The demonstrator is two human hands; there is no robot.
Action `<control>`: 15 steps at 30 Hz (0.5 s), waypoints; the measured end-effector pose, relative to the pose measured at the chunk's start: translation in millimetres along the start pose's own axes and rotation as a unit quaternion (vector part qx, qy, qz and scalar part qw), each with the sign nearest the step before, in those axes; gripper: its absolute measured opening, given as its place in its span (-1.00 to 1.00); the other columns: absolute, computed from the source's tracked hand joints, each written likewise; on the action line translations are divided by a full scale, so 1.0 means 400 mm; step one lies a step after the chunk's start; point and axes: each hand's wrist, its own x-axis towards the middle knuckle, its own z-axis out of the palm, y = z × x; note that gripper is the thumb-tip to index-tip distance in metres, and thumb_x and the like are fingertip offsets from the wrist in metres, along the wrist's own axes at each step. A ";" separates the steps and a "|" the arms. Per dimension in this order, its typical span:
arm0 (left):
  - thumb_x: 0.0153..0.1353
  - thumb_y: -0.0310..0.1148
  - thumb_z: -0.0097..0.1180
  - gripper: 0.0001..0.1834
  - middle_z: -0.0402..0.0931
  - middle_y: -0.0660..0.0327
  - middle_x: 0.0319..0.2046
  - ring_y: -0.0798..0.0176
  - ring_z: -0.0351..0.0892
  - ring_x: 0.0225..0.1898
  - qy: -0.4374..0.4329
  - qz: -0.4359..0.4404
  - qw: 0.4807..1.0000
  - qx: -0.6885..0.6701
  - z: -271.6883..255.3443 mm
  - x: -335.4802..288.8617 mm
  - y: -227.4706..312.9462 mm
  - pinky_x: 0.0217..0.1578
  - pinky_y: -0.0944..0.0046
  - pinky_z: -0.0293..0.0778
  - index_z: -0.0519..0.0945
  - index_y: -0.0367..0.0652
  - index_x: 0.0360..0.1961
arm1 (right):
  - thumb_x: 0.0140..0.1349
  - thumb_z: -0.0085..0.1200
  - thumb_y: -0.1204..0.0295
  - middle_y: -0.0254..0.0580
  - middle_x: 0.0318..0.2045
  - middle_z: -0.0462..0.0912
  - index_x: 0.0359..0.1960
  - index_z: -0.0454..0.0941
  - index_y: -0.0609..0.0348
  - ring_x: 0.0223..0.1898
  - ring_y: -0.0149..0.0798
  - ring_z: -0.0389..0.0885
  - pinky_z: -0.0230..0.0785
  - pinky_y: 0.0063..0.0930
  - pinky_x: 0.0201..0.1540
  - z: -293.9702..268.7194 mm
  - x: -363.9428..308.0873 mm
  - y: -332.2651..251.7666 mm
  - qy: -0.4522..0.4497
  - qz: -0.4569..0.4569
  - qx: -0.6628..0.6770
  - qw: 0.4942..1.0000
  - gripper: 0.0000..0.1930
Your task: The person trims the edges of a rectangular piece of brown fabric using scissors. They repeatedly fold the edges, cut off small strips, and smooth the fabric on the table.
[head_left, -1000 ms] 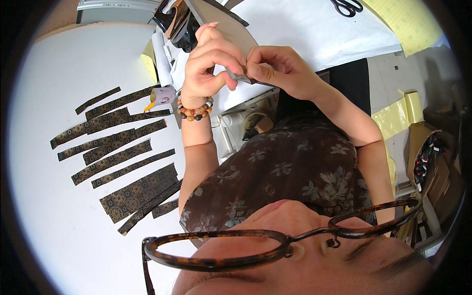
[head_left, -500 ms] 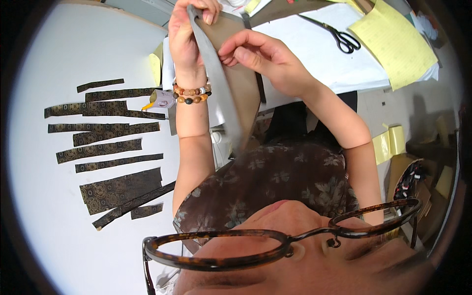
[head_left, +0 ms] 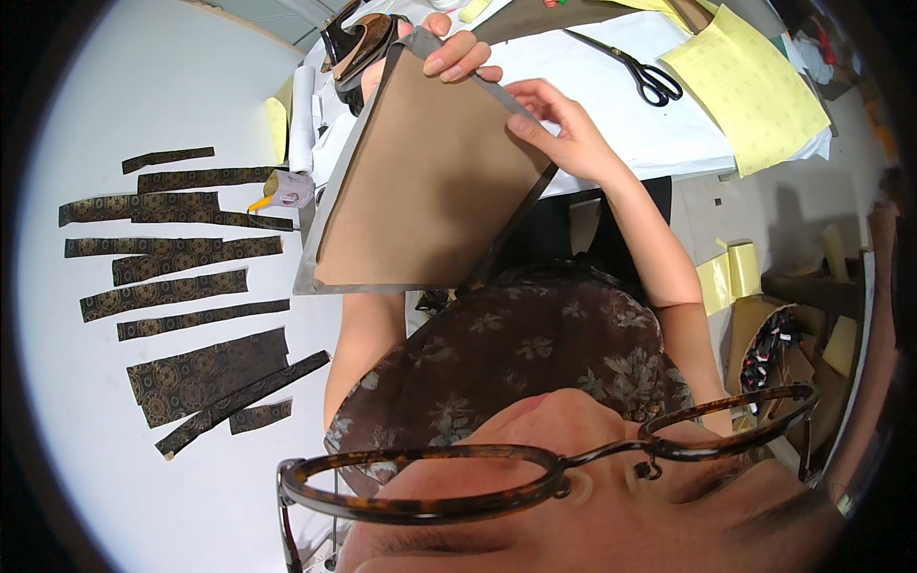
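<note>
I've got the brown panel (head_left: 411,181) up in front of the floral top (head_left: 564,344) — narrow corner pointing away, long axis running back toward that top. Left grip (head_left: 457,57) is curled over the corner, clamping it. Right grip (head_left: 571,136) sits partly spread, touching the right edge — can't tell if it's pinching.

We log tan panel (head_left: 411,181), grey-edged; black strips (head_left: 164,294) with gold circular patterning; yellow paper (head_left: 750,95); black scissors (head_left: 656,86); white surface (head_left: 76,382).

No readable lettering, illegible print on pale container (head_left: 290,187), faint unreadable marks on yellow sheet (head_left: 750,91)
</note>
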 end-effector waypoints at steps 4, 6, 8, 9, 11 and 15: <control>0.57 -0.02 -0.21 -0.64 0.30 0.42 -0.43 0.37 0.31 -0.29 0.050 -0.007 0.998 0.022 0.030 0.007 -0.008 0.18 0.14 0.27 0.45 -0.04 0.02 | 0.38 0.25 0.26 -0.33 -0.23 0.70 -0.01 0.58 0.23 -0.14 -0.54 0.58 0.44 -0.54 -0.05 0.004 0.017 0.024 -0.032 0.065 0.050 0.996 -0.69; 0.57 -0.03 -0.22 -0.65 0.30 0.41 -0.42 0.37 0.31 -0.28 0.052 -0.023 0.998 0.030 0.020 0.014 -0.004 0.18 0.14 0.27 0.44 -0.05 0.03 | 0.38 0.24 0.28 -0.32 -0.23 0.70 -0.02 0.59 0.23 -0.15 -0.54 0.59 0.46 -0.54 -0.08 0.014 0.019 0.044 -0.019 0.062 0.031 0.997 -0.70; 0.58 -0.06 -0.22 -0.66 0.30 0.39 -0.40 0.37 0.30 -0.27 0.050 -0.047 0.997 0.020 -0.001 0.014 0.002 0.18 0.15 0.27 0.43 -0.07 0.05 | 0.39 0.22 0.29 -0.29 -0.18 0.70 0.01 0.58 0.22 -0.16 -0.49 0.62 0.48 -0.53 -0.09 0.022 0.006 0.066 -0.014 0.073 0.014 0.997 -0.71; 0.58 -0.08 -0.23 -0.66 0.30 0.39 -0.38 0.35 0.30 -0.26 0.058 -0.050 0.997 0.015 -0.012 0.010 0.002 0.19 0.13 0.26 0.43 -0.09 0.05 | 0.40 0.20 0.30 -0.27 -0.15 0.70 0.02 0.58 0.21 -0.16 -0.46 0.64 0.50 -0.52 -0.09 0.009 -0.001 0.072 0.011 0.035 -0.016 0.999 -0.71; 0.58 -0.10 -0.23 -0.67 0.29 0.38 -0.39 0.34 0.29 -0.27 0.061 -0.042 0.997 0.010 -0.023 -0.008 0.014 0.17 0.08 0.30 0.42 -0.11 0.06 | 0.40 0.17 0.32 -0.23 -0.10 0.69 0.04 0.58 0.20 -0.16 -0.38 0.68 0.54 -0.48 -0.08 -0.013 0.001 0.076 0.051 -0.044 -0.070 0.995 -0.72; 0.55 -0.09 -0.15 -0.62 0.28 0.33 -0.40 0.28 0.28 -0.26 0.117 0.025 0.993 0.018 -0.011 -0.069 0.067 0.14 0.04 0.34 0.45 -0.20 0.05 | 0.22 0.15 0.51 0.06 -0.14 0.68 -0.01 0.64 0.22 -0.14 0.02 0.69 0.55 -0.25 0.00 -0.331 -0.010 0.189 0.175 0.040 -0.531 0.828 -0.71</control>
